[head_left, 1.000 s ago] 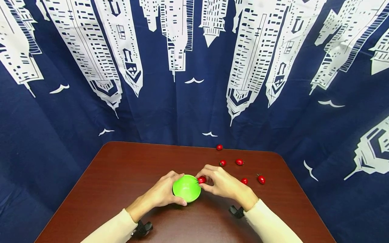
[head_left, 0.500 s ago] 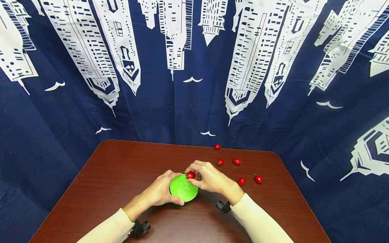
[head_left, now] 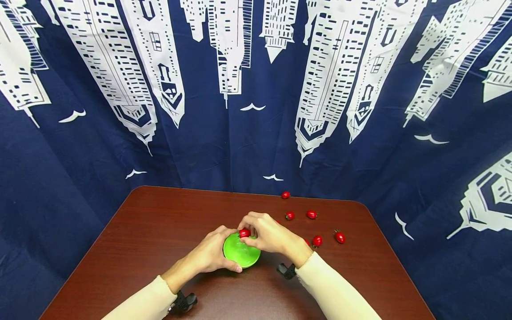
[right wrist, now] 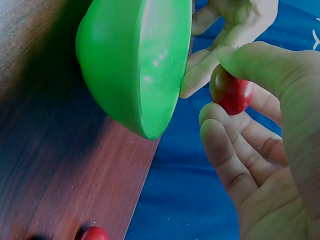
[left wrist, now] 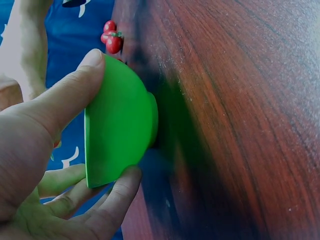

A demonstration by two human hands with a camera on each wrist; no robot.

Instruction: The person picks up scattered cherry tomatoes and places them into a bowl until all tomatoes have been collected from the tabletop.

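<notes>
Nearest, two cream sleeves run up from the bottom edge, each with a black wrist mount. The left hand (head_left: 210, 255) grips the one green bowl (head_left: 241, 252), thumb on its near rim and curled fingers (left wrist: 107, 202) round the far side; the bowl stands on the brown surface (head_left: 152, 231), near its middle. The right hand (head_left: 268, 233) is over the bowl's far rim, its thumb and curled fingers (right wrist: 227, 145) pinching one tomato (head_left: 244, 233) just above the bowl's mouth. The wrist view shows the tomato clear of the bowl, not touching it.

Further out to the right, five more tomatoes lie loose on the surface: one (head_left: 317, 240) just past the right wrist, one (head_left: 340, 237) beside it to the right, a pair (head_left: 290, 215) (head_left: 311, 214) behind those, and one (head_left: 286, 194) at the far edge. Something red shows by the right wrist, too hidden to name. That makes six tomatoes counted, one of them held. Behind the surface hangs a blue curtain (head_left: 224, 146) printed with white towers and birds.

A second ago the held tomato was at the bowl's right rim; it has since moved left, over the far part of the bowl. The left hand has kept its grip, and the loose tomatoes have not shifted.
</notes>
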